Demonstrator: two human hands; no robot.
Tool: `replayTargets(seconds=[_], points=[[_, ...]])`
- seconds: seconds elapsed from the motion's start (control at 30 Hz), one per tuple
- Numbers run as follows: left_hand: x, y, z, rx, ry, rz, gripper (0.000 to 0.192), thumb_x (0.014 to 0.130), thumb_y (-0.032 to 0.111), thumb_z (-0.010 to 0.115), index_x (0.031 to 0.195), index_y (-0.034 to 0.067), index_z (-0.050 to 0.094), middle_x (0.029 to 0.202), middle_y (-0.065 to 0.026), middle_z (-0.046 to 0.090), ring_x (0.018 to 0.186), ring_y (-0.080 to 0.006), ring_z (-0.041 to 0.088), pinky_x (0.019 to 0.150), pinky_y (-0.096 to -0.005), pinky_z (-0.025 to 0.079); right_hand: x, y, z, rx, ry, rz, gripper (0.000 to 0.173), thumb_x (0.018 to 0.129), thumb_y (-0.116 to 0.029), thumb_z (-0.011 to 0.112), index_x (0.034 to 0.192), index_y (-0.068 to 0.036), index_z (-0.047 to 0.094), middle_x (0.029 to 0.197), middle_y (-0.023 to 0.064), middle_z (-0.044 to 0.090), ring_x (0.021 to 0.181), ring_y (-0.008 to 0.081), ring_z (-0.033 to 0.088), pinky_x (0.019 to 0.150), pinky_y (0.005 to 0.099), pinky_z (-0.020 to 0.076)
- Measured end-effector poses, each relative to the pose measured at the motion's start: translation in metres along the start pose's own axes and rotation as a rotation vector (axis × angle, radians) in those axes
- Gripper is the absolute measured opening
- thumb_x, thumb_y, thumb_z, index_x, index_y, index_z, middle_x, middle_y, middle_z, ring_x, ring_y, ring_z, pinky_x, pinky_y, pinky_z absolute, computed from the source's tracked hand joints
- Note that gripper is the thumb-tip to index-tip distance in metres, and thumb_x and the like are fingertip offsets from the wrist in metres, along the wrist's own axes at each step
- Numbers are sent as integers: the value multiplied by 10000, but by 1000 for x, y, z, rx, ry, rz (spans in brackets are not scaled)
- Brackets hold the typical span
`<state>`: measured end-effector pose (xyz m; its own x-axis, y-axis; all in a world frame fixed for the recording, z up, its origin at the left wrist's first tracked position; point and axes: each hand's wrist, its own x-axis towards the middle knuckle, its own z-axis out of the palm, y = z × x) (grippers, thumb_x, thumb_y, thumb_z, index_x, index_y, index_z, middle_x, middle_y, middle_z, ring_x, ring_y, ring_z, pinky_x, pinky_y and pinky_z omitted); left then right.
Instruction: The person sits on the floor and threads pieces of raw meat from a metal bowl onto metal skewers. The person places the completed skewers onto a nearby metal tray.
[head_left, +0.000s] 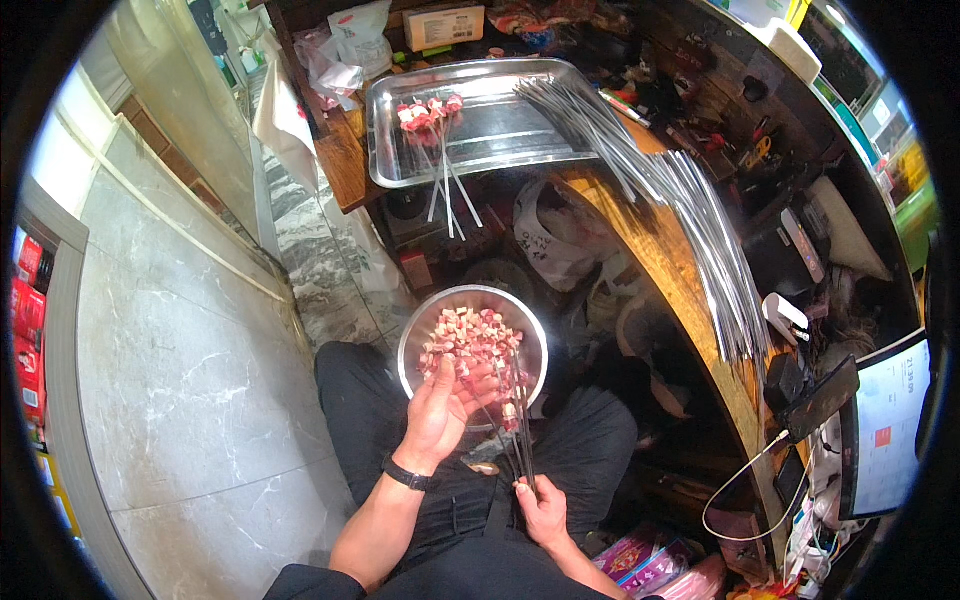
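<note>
A round steel bowl (543, 334) holding cubes of raw meat (469, 330) stands between my knees. My left hand (442, 412), a dark watch on its wrist, reaches over the near part of the bowl, palm turned up and fingers spread towards the cubes; whether a finger touches a piece is unclear. My right hand (541, 510) grips the lower ends of several metal skewers (523, 442), which point up across the bowl's right side. One of them carries pieces of meat (510, 416). Several loaded skewers (448, 180) lie with their meat on a steel tray (382, 161), their bare ends over its near edge.
Many bare metal skewers (712, 255) run from the tray along the curved wooden counter (675, 281). Plastic bags (360, 37) lie behind the tray's left. At the right are a phone (817, 397), a white cable (724, 536) and a monitor (889, 427). A marble-patterned wall (180, 360) rises at the left.
</note>
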<state>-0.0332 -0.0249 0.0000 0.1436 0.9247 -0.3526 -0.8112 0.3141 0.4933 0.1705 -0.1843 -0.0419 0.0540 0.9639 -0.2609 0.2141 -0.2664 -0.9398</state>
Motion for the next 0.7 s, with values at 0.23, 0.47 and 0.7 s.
replayTargets(seconds=[0.23, 0.47, 0.7], points=[[-2, -15, -4, 14, 53, 131, 231, 1078, 254, 536, 1144, 50, 623, 1011, -106, 712, 936, -216, 714, 897, -368, 592, 0, -3, 1, 12, -10, 24, 171, 978, -156, 687, 1012, 11, 692, 754, -7, 656, 668, 55, 548, 611, 249, 461], [-5, -30, 2, 138, 135, 215, 212, 1080, 254, 534, 1079, 59, 616, 918, -50, 661, 829, -165, 670, 837, -336, 584, -6, 8, -3, 8, -15, 65, 141, 980, -117, 685, 1027, 16, 696, 826, 27, 714, 714, 64, 591, 659, 247, 494], [-8, -58, 7, 185, 234, 205, 235, 1090, 244, 515, 1056, 34, 614, 928, -80, 684, 833, -165, 677, 803, -321, 571, -9, 12, 0, -18, -33, -32, 144, 968, -95, 687, 1044, 27, 698, 843, 54, 729, 739, 87, 630, 688, 253, 515]])
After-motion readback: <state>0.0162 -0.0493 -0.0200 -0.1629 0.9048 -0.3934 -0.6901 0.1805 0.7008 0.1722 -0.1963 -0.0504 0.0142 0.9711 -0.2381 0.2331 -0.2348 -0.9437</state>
